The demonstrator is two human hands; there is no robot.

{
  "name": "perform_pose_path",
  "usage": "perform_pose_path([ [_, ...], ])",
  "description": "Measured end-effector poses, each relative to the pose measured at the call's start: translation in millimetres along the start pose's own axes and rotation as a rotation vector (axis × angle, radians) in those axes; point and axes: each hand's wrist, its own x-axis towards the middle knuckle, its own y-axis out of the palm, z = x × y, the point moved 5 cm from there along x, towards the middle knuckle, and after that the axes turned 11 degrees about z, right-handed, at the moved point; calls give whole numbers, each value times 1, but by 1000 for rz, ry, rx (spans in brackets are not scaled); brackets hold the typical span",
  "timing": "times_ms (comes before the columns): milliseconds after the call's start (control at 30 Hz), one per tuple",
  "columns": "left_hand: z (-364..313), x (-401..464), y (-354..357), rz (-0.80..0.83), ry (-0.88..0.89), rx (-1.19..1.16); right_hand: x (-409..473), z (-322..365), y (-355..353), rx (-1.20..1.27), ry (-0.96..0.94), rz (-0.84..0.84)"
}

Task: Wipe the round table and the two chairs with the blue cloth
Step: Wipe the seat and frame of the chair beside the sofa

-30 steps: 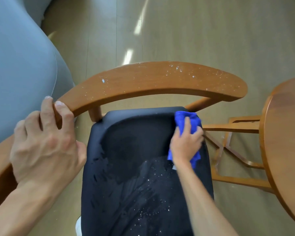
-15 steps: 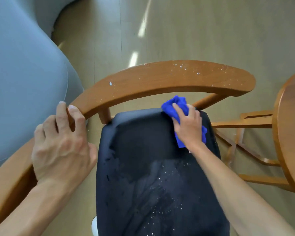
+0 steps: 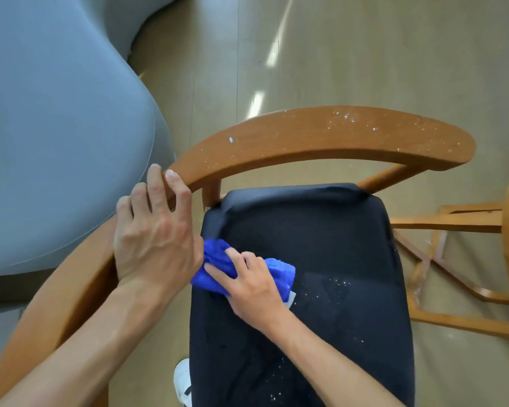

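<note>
Cloth: blue cloth bunched on the chair's black seat, near its left edge.
Right hand: fingers curled over the cloth, pressing it down.
Left hand: gripping the wooden backrest.

Right hand presses blue cloth on seat (apparently damp).

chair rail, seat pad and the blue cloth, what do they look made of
Chair rail: looks like wood with a smooth orange-brown varnish; faint grain and a soft sheen show, dotted with white specks.
Seat pad: seems black matte fabric or similar covering; no shine, edges wrapped over.
Blue cloth: likely microfibre or terry; fuzzy texture, soft folds.
</note>
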Motion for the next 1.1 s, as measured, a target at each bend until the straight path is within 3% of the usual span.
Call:
perform_pose_path([
  [67,-2,-1,-2,32,1,25,-44,-31,-7,-63,-138,50],
  [100,-3,-1,-2,49,4,39,-64,-58,-14,-93,-110,36],
  [167,-4,0,-1,67,2,58,-96,-121,-36,-134,116,-45],
  [267,-3,1,1,54,-12,54,-117,-174,-54,-144,615,-161],
  [333,-2,1,2,43,-13,45,-110,-165,-48,-105,843,-215],
  [400,-3,1,2,38,-9,32,-95,-132,-37,-44,931,-254],
  [467,-4,0,1,38,-1,20,-86,-80,-19,-17,807,-214],
  [633,-2,-2,-2,67,21,15,-122,54,34,17,96,61],
  [733,-2,-4,-5,81,39,16,-156,49,30,-66,-345,246],
  [800,-2,-4,-5,83,45,12,-159,9,10,-125,-481,270],
  [867,-2,-4,-4,76,46,16,-129,-50,-19,-166,-345,136],
  [933,-2,-3,-2,58,45,12,-84,-114,-46,-190,17,-29],
  [1000,-2,-2,0,41,43,4,-42,-161,-63,-182,446,-90],
  [1100,-2,-3,0,33,43,1,-14,-160,-54,-35,836,-124],
])
